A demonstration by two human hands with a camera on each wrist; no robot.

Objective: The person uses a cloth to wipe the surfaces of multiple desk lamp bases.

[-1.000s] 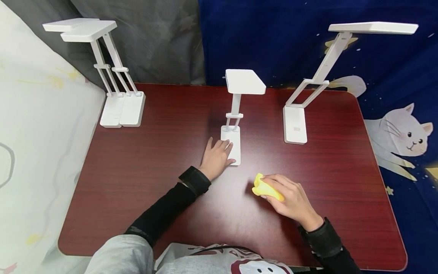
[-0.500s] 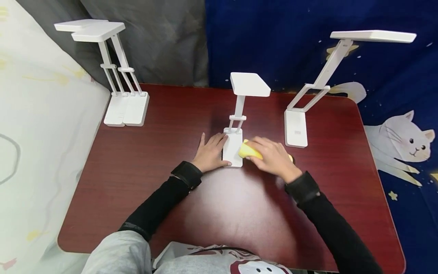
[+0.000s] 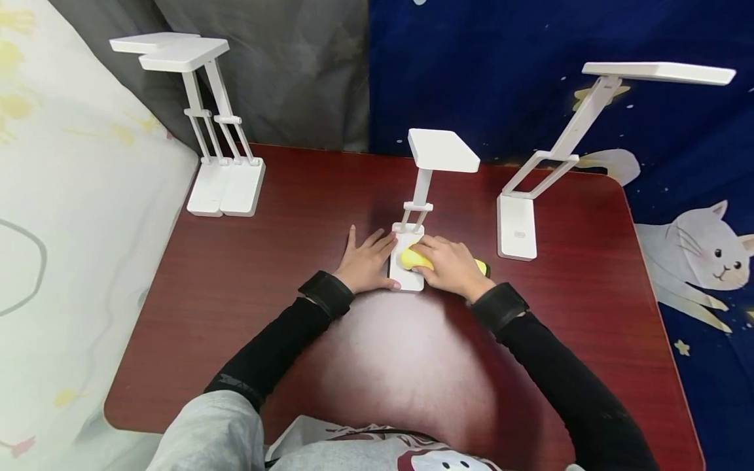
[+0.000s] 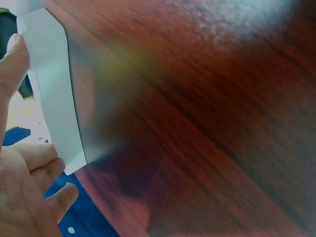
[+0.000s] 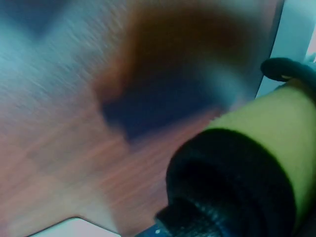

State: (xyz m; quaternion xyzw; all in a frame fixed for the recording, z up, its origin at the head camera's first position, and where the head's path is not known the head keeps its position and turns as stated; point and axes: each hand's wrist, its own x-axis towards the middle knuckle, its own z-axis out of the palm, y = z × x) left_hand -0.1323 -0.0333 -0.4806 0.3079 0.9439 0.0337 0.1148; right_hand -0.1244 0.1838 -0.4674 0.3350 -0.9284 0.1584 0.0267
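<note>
A white desk lamp (image 3: 443, 150) stands at the middle of the table with its head raised. My left hand (image 3: 366, 265) lies along the left side of its base (image 3: 406, 281), fingers spread, thumb and fingertips touching the edge. The left wrist view shows the side of the base (image 4: 52, 89) beside the thumb and fingers. My right hand (image 3: 452, 267) grips a soft yellow cloth (image 3: 415, 258) and presses it on the top of the base. Close up, the cloth (image 5: 266, 123) looks fuzzy, with a dark end.
Two more white desk lamps (image 3: 243, 190) stand side by side at the back left. Another white lamp (image 3: 517, 229) is to the right of the middle one, its head jutting out to the right. Curtains hang behind the dark red table (image 3: 318, 196).
My right hand has carried the yellow cloth forward and left, from above the table onto the lamp base. My left hand has shifted off the top of the base to its left edge.
</note>
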